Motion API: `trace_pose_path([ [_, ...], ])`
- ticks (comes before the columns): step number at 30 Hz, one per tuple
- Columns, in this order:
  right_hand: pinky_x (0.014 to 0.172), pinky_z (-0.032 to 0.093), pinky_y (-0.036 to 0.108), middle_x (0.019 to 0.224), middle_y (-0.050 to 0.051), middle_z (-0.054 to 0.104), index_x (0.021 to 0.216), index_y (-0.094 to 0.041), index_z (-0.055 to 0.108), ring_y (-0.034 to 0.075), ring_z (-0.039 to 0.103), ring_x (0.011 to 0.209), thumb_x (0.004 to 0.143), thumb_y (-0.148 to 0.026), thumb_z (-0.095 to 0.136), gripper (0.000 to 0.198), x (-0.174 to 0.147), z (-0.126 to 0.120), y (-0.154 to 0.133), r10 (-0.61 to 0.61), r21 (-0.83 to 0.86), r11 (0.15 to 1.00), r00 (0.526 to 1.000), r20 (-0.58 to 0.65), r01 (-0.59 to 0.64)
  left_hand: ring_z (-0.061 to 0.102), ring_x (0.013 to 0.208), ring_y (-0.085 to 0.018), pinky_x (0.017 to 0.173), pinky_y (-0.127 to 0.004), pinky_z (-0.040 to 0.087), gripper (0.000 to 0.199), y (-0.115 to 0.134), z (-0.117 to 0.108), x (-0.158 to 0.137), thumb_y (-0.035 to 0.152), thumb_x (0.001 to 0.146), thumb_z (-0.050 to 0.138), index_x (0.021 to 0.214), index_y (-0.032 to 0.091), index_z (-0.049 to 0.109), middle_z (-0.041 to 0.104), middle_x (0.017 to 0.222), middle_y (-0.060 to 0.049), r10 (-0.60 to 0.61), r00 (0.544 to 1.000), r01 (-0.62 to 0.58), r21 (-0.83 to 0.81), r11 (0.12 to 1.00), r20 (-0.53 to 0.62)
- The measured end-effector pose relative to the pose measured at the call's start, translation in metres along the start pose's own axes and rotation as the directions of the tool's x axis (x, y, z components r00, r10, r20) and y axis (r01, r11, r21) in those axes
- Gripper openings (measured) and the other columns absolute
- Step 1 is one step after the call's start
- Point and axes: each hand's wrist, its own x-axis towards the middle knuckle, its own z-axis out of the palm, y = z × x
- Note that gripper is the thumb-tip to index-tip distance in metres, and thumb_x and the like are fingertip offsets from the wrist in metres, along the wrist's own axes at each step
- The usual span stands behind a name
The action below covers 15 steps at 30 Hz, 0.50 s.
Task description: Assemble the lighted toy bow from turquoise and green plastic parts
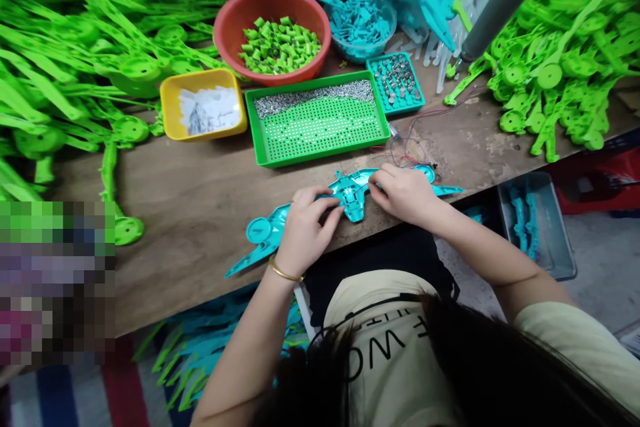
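Note:
A teal plastic shell (pixel 354 203), shaped like a toy aircraft with long wings and round pods, lies with its hollow side up near the table's front edge. My left hand (pixel 311 217) is curled over the left wing, thumb and fingers gripping it beside the central body. On the other wing my right hand (pixel 404 192) has its fingertips pinched together close to the body; whatever is between them is hidden. Thin red and blue wires (pixel 413 147) trail behind my right hand, with a small silver motor (pixel 395 132) by the green tray.
Behind the shell stand a green perforated tray (pixel 320 157) of screws, a yellow bin (pixel 170 113) of white pieces, a red bowl (pixel 225 33), a clear bowl (pixel 390 33) and a teal tray (pixel 420 103). Green parts (pixel 550 73) pile up on both sides. A grey pole (pixel 505 7) rises at right.

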Motion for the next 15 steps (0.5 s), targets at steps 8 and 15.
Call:
trace_pose_path([
  [8, 0.057, 0.025, 0.031, 0.102, 0.007, 0.070, 0.099, -0.017, 0.065, 0.020, 0.067, 0.083, 0.098, -0.032, 0.037, 0.032, 0.011, -0.002, -0.011, 0.042, 0.086, 0.994, 0.977, 0.207, -0.061, 0.055, 0.111, -0.027, 0.097, -0.046, 0.046, 0.023, -0.006, 0.009, -0.002, 0.037, 0.085, 0.065, 0.095, 0.017, 0.069, 0.058, 0.114, -0.012, -0.054, 0.998, 0.054, 0.056, 0.997, -0.014],
  [15, 0.056, 0.029, 0.031, 0.108, 0.007, 0.070, 0.102, -0.019, 0.064, 0.023, 0.069, 0.086, 0.099, -0.035, 0.034, 0.034, 0.014, -0.002, -0.022, -0.012, 0.124, 0.992, 0.956, 0.292, -0.025, 0.057, 0.109, -0.024, 0.096, -0.041, 0.046, 0.017, -0.012, -0.002, 0.002, 0.032, 0.091, 0.055, 0.089, 0.019, 0.066, 0.060, 0.113, -0.010, -0.062, 0.994, 0.062, 0.006, 0.998, 0.092],
])
